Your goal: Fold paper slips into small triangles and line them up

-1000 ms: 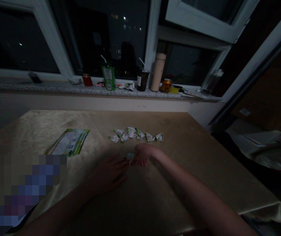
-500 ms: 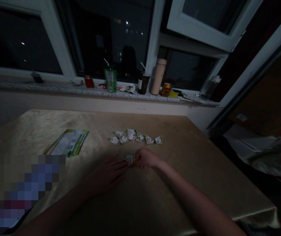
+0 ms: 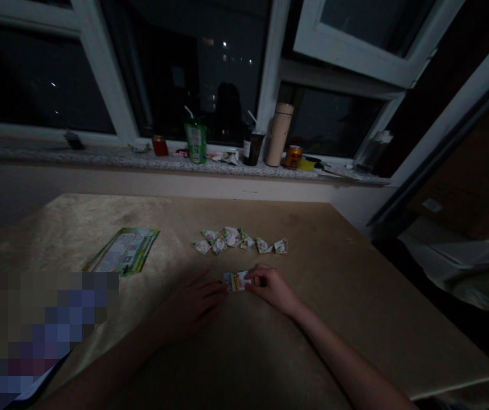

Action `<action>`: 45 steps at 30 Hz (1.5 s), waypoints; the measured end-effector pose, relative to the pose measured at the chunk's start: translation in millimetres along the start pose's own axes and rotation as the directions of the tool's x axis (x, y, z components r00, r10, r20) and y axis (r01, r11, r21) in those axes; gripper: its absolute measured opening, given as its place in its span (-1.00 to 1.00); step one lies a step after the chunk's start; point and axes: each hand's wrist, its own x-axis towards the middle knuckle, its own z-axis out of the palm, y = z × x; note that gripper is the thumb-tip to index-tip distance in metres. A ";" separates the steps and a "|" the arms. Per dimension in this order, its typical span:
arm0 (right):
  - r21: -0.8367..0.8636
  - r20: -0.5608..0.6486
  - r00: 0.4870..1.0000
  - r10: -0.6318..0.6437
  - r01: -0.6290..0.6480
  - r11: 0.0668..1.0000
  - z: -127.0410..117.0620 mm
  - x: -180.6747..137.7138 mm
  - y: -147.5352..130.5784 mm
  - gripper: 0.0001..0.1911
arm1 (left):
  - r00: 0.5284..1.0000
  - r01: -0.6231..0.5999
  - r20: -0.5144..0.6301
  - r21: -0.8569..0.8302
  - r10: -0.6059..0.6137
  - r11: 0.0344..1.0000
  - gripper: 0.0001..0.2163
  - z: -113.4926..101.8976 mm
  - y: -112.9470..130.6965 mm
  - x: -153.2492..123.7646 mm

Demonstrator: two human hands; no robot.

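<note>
A small folded printed paper piece (image 3: pixel 236 281) lies on the tan table (image 3: pixel 334 296) between my hands. My left hand (image 3: pixel 193 304) lies flat with fingers stretched out, its fingertips touching the piece's left end. My right hand (image 3: pixel 272 286) pinches the piece's right end with curled fingers. Just beyond sits a row of several small folded paper triangles (image 3: pixel 238 241).
A green printed leaflet (image 3: pixel 125 256) lies at the left of the table. On the windowsill (image 3: pixel 99 156) stand a green cup with a straw (image 3: pixel 196 142), a dark cup (image 3: pixel 253 147), a tall beige flask (image 3: pixel 280 135) and cans. Clutter lies off the table's right edge.
My right hand has turned and drawn back to the right, and the paper piece now lies flatter and longer between both hands. The left hand has hardly moved.
</note>
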 end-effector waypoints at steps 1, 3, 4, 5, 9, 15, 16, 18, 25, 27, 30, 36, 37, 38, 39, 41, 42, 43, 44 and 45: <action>0.001 -0.012 1.000 -0.005 0.005 1.000 1.7 -1.4 -0.5 -0.86 | 1.000 0.015 -0.003 -0.005 -0.015 1.000 -0.71 0.9 -0.7 0.3; 0.006 -0.032 0.999 -0.013 0.013 1.000 4.5 -3.1 -1.5 -0.86 | 0.997 0.067 -0.030 -0.013 -0.067 0.998 -0.69 2.2 -1.6 1.8; 0.007 -0.039 0.999 -0.018 0.018 1.000 5.6 -3.5 -2.0 -0.86 | 0.993 0.102 -0.051 -0.016 -0.103 0.995 -0.68 2.6 -1.5 3.1; 0.005 -0.046 0.999 -0.023 0.023 1.000 6.4 -3.9 -2.7 -0.87 | 0.987 0.139 -0.079 -0.018 -0.140 0.990 -0.67 2.8 -1.0 4.8; -0.020 -0.081 0.996 -0.040 0.038 0.999 8.0 -4.8 -5.6 -0.86 | 0.954 0.242 -0.176 -0.018 -0.241 0.970 -0.64 3.5 4.0 14.2; -0.045 -0.058 0.991 -0.118 0.115 0.992 11.3 -5.7 -7.3 -0.85 | 0.959 0.249 -0.130 -0.028 -0.251 0.968 -0.58 11.5 7.2 24.1; -0.043 -0.056 0.991 -0.122 0.120 0.992 11.9 -5.6 -6.8 -0.85 | 0.962 0.245 -0.114 -0.032 -0.247 0.969 -0.59 13.0 6.4 24.5; -0.041 -0.057 0.989 -0.135 0.133 0.990 12.6 -5.5 -5.6 -0.85 | 0.969 0.227 -0.090 -0.038 -0.230 0.973 -0.63 15.0 4.3 24.8; -0.136 0.032 0.977 -0.209 0.212 0.968 6.9 -9.5 -11.3 -0.76 | 0.963 0.229 -0.118 -0.115 -0.243 0.966 -0.76 9.1 6.0 25.6; -0.171 0.068 0.972 -0.227 0.236 0.957 4.6 -11.2 -14.3 -0.70 | 0.959 0.245 -0.112 -0.140 -0.261 0.959 -0.76 6.3 9.0 25.3; -0.211 0.093 0.967 -0.236 0.251 0.945 1.5 -12.5 -16.1 -0.65 | 0.956 0.271 -0.071 -0.160 -0.285 0.949 -0.76 4.3 12.5 24.6; -0.260 0.129 0.964 -0.234 0.260 0.930 -4.4 -13.0 -13.0 -0.66 | 0.958 0.283 -0.002 -0.143 -0.286 0.948 -0.75 4.8 14.4 25.3; -0.268 0.134 0.963 -0.234 0.262 0.927 -5.4 -13.2 -12.4 -0.66 | 0.964 0.261 -0.006 -0.128 -0.264 0.957 -0.74 4.9 14.2 25.2; -0.275 0.136 0.963 -0.233 0.263 0.925 -6.3 -13.5 -11.9 -0.65 | 0.973 0.230 -0.011 -0.111 -0.233 0.967 -0.74 5.1 13.8 24.9; -0.282 0.139 0.963 -0.231 0.262 0.923 -7.3 -13.8 -11.5 -0.64 | 0.981 0.192 -0.021 -0.093 -0.195 0.977 -0.73 5.5 13.3 24.3; -0.299 0.139 0.965 -0.224 0.257 0.919 -9.0 -14.6 -10.9 -0.65 | 0.993 0.108 -0.042 -0.051 -0.110 0.993 -0.71 7.0 12.1 22.6; -0.309 0.141 0.965 -0.219 0.253 0.917 -9.8 -14.9 -10.8 -0.66 | 0.996 0.065 -0.051 -0.027 -0.066 0.998 -0.69 8.1 11.3 21.6; -0.318 0.143 0.966 -0.215 0.250 0.915 -10.5 -15.2 -10.7 -0.66 | 0.998 0.030 -0.060 -0.003 -0.030 1.000 -0.67 9.4 10.4 20.6; -0.325 0.145 0.966 -0.212 0.249 0.912 -11.0 -15.4 -10.6 -0.67 | 0.998 0.003 -0.065 0.018 -0.002 1.000 -0.65 10.9 9.4 19.6; -0.330 0.147 0.966 -0.211 0.249 0.910 -11.4 -15.6 -10.5 -0.67 | 0.998 -0.012 -0.067 0.035 0.014 0.999 -0.63 12.4 8.5 18.7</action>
